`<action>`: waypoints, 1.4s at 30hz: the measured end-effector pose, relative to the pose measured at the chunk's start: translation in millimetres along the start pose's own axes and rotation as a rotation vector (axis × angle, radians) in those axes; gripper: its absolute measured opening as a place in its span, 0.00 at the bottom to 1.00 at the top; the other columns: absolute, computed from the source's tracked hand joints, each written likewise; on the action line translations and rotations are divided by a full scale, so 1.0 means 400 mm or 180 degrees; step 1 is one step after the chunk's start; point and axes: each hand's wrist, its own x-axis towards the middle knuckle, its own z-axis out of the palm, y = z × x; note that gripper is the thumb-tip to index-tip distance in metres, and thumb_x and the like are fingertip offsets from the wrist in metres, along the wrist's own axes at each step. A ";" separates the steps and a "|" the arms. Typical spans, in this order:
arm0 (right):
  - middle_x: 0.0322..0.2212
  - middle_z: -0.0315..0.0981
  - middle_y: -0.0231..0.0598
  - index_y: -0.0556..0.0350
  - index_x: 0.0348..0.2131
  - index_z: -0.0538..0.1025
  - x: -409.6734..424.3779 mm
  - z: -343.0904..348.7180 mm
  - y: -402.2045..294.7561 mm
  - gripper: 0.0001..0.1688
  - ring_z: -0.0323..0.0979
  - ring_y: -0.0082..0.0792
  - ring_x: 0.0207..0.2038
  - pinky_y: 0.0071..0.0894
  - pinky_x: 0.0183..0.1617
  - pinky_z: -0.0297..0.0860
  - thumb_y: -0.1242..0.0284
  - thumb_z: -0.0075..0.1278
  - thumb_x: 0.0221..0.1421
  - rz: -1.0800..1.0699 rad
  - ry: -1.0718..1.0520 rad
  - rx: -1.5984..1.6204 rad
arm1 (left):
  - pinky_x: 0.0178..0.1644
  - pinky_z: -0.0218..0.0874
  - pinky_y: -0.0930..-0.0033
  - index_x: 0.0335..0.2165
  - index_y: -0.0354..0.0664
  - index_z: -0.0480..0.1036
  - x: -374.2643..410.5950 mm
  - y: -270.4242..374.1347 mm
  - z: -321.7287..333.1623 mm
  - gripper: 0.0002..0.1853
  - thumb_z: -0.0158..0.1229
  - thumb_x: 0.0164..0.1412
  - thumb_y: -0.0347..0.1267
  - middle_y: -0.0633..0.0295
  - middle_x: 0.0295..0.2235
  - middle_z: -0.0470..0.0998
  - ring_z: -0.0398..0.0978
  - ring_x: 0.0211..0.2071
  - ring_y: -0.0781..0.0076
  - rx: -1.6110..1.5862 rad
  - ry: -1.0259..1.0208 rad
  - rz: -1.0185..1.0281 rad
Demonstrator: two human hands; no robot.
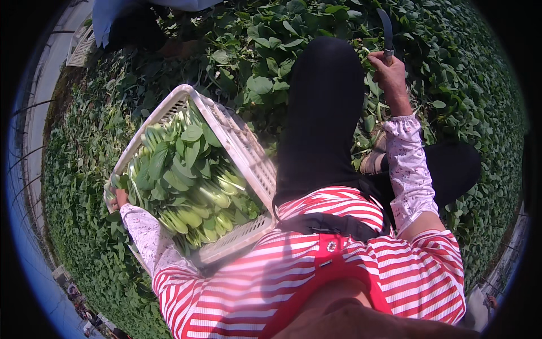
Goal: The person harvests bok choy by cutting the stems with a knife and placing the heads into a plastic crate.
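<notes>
A white slatted plastic crate (250,163) stands tilted at my left side, filled with green bok choy (190,216) with pale stems and broad leaves. My left hand (118,198) is at the crate's far left rim, partly hidden by leaves; its fingers' grip cannot be made out. At the upper right, my right hand (389,76) is closed around the handle of a curved-blade knife (386,29), its blade pointing away from me. Leafy green plants (444,80) grow around and beneath that hand.
Dense leafy plants (84,250) cover the ground on both sides. At the top left, a co-worker's pale blue garment (169,3) and dark legs show, near another white crate (81,44). Curved frame bars line the far left edge. More people are small at the lower left.
</notes>
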 end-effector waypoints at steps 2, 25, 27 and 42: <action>0.16 0.63 0.21 0.55 0.29 0.75 0.007 -0.035 0.032 0.07 0.59 0.13 0.13 0.14 0.14 0.52 0.71 0.55 0.48 0.0047 0.0072 -0.0056 | 0.59 0.31 0.39 0.60 0.60 0.39 -0.013 0.024 0.014 0.47 0.53 0.47 0.54 0.37 0.59 0.39 0.33 0.59 0.31 0.0082 -0.0394 0.0249; 0.32 0.72 0.60 0.65 0.35 0.71 0.136 -0.014 0.462 0.22 0.69 0.58 0.39 0.46 0.43 0.64 0.61 0.45 0.50 0.1361 -0.0909 -0.1769 | 0.38 0.64 0.63 0.46 0.42 0.70 -1.517 1.180 0.002 0.22 0.57 0.51 0.36 0.50 0.34 0.76 0.74 0.30 0.57 -0.0286 -0.2260 0.6134; 0.33 0.71 0.61 0.65 0.35 0.71 0.171 -0.017 0.488 0.23 0.69 0.59 0.39 0.48 0.44 0.64 0.60 0.45 0.51 0.1155 -0.1010 -0.1886 | 0.36 0.65 0.60 0.39 0.37 0.73 -1.632 1.241 0.151 0.17 0.55 0.51 0.35 0.49 0.30 0.76 0.75 0.32 0.54 -0.0730 -0.2650 0.6325; 0.38 0.69 0.64 0.66 0.38 0.72 0.205 0.076 0.682 0.27 0.67 0.58 0.44 0.45 0.48 0.63 0.57 0.42 0.53 0.1405 -0.1919 -0.1339 | 0.50 0.53 0.60 0.22 0.44 0.75 -1.495 1.255 0.403 0.07 0.52 0.45 0.34 0.59 0.33 0.73 0.68 0.39 0.64 0.0886 0.0081 0.7286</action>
